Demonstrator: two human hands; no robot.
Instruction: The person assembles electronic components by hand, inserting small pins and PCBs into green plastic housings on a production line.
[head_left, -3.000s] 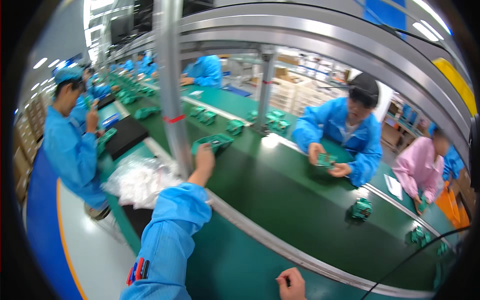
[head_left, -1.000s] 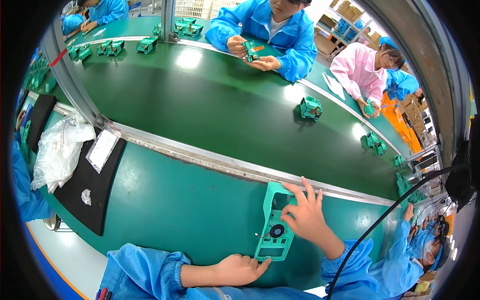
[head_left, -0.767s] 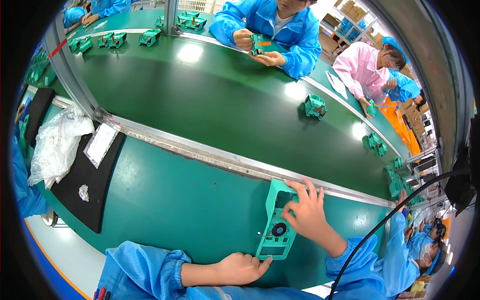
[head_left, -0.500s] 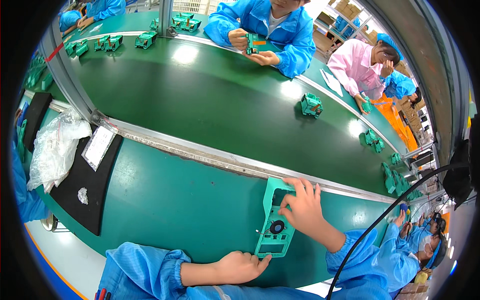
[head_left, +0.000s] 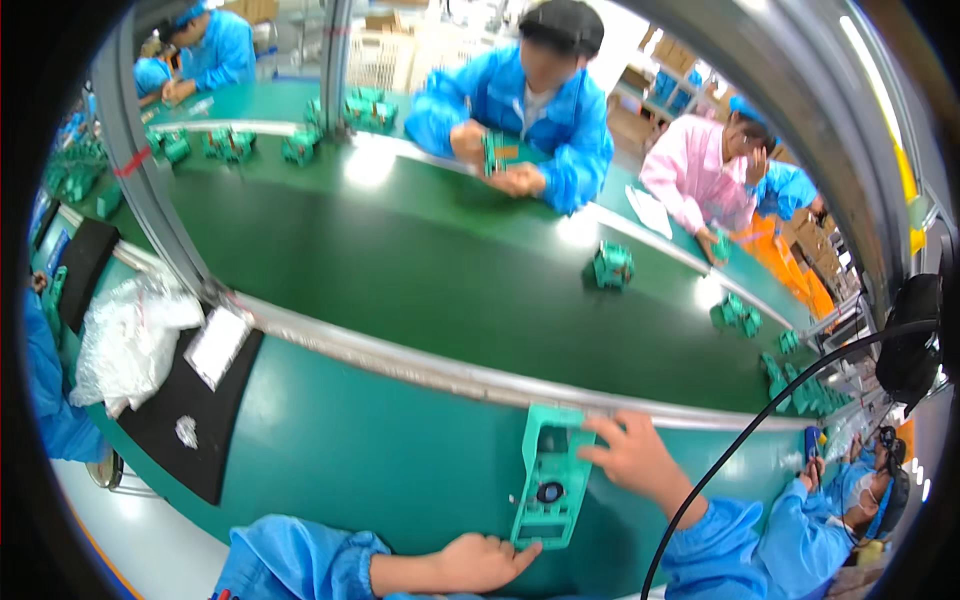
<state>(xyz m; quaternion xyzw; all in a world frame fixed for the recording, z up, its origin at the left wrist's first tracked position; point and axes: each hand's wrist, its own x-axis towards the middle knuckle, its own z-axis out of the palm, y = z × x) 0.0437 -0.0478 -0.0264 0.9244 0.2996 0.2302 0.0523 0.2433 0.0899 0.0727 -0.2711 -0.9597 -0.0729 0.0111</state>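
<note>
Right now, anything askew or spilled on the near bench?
Possibly one: a small whitish clump lies loose on the black mat, apart from the clear plastic bag; too blurred to identify. The green plastic housing shows no obvious damage, though blurred.

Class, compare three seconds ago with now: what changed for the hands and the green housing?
The green housing, apparently the one the left hand held near the metal post, has moved right and closer, onto the worktable. That hand now only touches its near end; the right hand, previously clear of it, is at its right edge. The plastic bag stays at left; the co-worker opposite still holds a green part.
</note>
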